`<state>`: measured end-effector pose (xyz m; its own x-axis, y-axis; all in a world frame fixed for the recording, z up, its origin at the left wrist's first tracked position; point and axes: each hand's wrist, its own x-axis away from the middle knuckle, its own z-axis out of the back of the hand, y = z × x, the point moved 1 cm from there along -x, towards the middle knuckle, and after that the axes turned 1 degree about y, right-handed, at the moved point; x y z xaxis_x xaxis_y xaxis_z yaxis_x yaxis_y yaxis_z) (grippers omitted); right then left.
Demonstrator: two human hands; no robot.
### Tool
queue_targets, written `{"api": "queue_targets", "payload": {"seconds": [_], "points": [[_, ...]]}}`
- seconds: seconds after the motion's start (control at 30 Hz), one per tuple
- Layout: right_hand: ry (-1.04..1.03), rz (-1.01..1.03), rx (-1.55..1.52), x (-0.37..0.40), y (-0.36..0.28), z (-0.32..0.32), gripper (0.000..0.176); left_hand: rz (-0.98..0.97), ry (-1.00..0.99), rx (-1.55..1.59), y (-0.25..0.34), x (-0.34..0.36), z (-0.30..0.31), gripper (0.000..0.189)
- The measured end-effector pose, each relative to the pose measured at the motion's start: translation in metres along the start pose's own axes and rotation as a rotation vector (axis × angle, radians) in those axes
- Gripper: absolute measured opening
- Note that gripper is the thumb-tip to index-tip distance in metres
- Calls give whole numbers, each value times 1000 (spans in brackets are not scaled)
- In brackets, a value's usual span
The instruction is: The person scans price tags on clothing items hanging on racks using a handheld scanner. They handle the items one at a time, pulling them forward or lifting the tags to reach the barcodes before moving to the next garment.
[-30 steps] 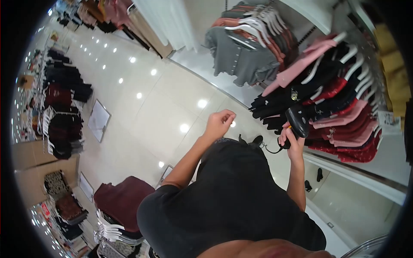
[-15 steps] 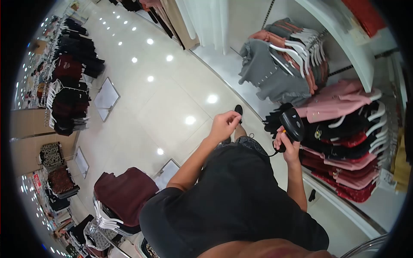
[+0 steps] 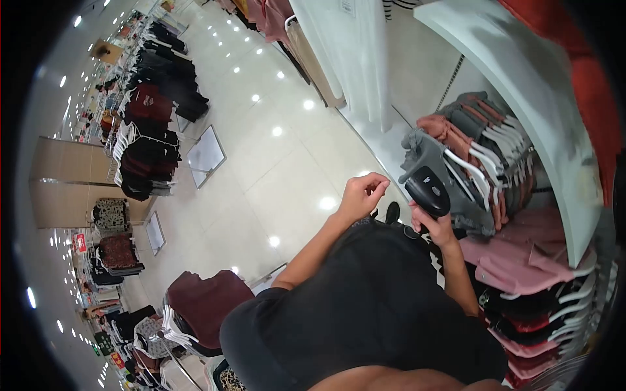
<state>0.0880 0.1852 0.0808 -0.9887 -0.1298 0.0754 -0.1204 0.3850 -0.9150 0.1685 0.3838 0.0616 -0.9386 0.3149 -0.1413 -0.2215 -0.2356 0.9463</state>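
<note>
My right hand [image 3: 433, 225] is wrapped round the handle of a black handheld scanner [image 3: 428, 191], whose head points up and away from me. The scanner is in front of a grey ruffled garment [image 3: 433, 163] on a white hanger. My left hand [image 3: 363, 195] is raised over the floor, fingers curled with the thumb near the fingertips; whether anything small is between them cannot be made out. Pink garments [image 3: 515, 251] hang to the right of my right hand.
White shelf edge [image 3: 521, 85] curves along the right. Dark clothes [image 3: 156, 156] hang on racks at the left, and a maroon garment [image 3: 207, 306] hangs at lower left. Low white panels [image 3: 207, 156] stand on the tiled floor [image 3: 267, 176].
The view has shifted, so racks and floor appear further right and lower. My right hand and the scanner are now in front of the grey garment instead of beside the pink one.
</note>
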Motion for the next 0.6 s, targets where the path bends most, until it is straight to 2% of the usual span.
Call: {"api": "queue_targets", "payload": {"seconds": [0.13, 0.33, 0.6], "points": [[-3, -69, 26, -34, -11, 1, 15, 87, 34, 40, -6, -31, 13, 14], [42, -55, -1, -95, -9, -12, 16, 145, 40, 118, -41, -94, 48, 16], [143, -24, 35, -184, -12, -64, 18, 86, -22, 200, -69, -193, 125, 14]]}}
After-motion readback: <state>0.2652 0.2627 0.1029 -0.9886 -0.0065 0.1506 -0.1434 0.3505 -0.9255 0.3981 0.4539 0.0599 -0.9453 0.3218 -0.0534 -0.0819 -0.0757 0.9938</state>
